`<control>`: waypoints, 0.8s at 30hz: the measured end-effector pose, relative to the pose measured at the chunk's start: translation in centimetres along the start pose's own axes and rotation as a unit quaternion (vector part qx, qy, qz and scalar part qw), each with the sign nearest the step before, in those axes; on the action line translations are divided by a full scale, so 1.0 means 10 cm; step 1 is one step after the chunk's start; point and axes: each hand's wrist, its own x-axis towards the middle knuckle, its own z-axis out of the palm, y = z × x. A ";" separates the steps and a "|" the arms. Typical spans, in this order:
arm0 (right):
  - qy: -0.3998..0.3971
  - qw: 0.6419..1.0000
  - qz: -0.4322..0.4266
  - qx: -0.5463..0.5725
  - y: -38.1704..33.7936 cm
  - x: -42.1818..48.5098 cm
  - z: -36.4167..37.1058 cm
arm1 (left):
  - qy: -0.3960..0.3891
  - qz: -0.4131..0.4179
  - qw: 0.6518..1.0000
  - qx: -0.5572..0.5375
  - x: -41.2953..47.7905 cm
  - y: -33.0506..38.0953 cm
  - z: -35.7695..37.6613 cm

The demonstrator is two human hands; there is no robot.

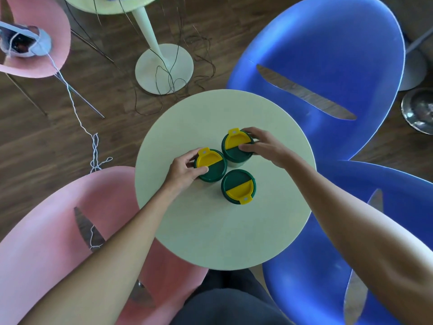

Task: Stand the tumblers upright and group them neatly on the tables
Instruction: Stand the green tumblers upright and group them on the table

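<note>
Three tumblers with green and yellow lids stand upright in a tight cluster near the middle of a round pale table [210, 238]. My left hand [185, 172] grips the lid rim of the left tumbler [212, 166]. My right hand [262, 145] grips the lid of the far tumbler [235, 146]. The near tumbler [239, 186] stands untouched, just beside the other two. Only the lids and a little of the tumbler walls show from above.
A pink chair [54, 242] sits at the table's lower left and two blue chairs [328, 66] at its right. A second pale table on a pedestal base [164, 69] stands beyond, with dark cords and a white string [77, 109] on the wood floor.
</note>
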 end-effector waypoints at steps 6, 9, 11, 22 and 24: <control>-0.009 1.000 0.003 0.006 0.07 -0.11 -0.01 | -0.013 -0.003 1.000 -0.004 0.00 0.00 0.00; -0.010 1.000 0.003 0.007 0.08 -0.15 -0.02 | -0.013 -0.013 1.000 -0.013 -0.01 0.01 0.00; -0.009 1.000 0.005 0.004 0.07 -0.16 -0.02 | -0.013 -0.017 1.000 -0.011 -0.01 -0.01 0.00; 0.147 0.988 -0.018 0.039 0.01 -0.52 0.09 | 0.125 0.079 0.984 0.099 -0.20 0.11 0.06; 0.217 0.974 -0.039 0.044 -0.03 -0.71 0.12 | 0.160 0.149 0.962 0.165 -0.32 0.18 0.08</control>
